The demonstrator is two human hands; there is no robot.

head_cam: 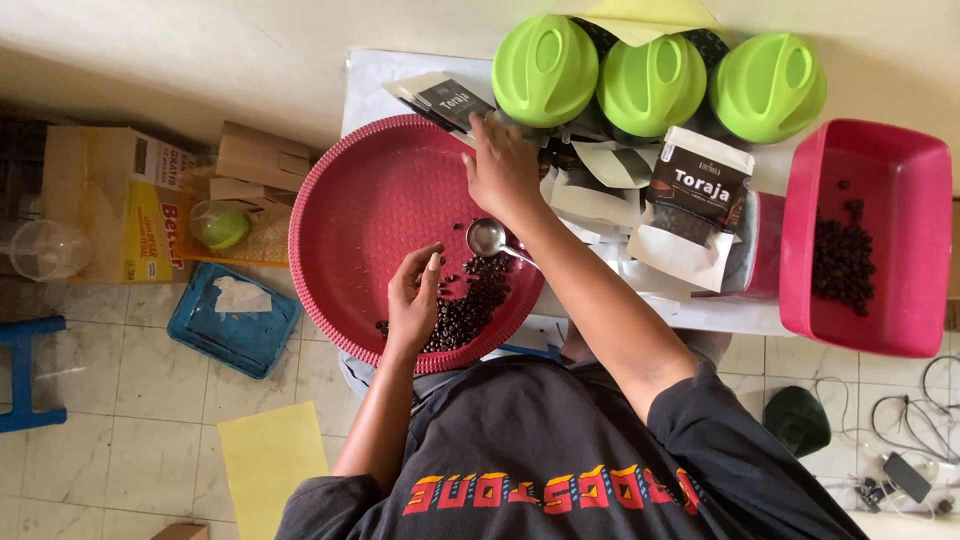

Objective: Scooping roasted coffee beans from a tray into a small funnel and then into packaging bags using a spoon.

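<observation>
A white counter (372,80) set against a pale wall carries a round red tray (350,190) holding dark beans, three lime-green lidded jars (650,85) in a row at the back, a heap of white and dark pouches (690,200), and a red rectangular tub (900,190) at its right end. On the tiled floor (120,420) beside it lie a blue lid (232,325), cardboard boxes (110,200) and a yellow sheet (270,460).

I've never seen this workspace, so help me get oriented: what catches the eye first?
Three bright green domed plastic lids line the top edge. Below them, a big round red woven tray holds dark coffee beans, with the left hand on them and the right hand above.
</observation>
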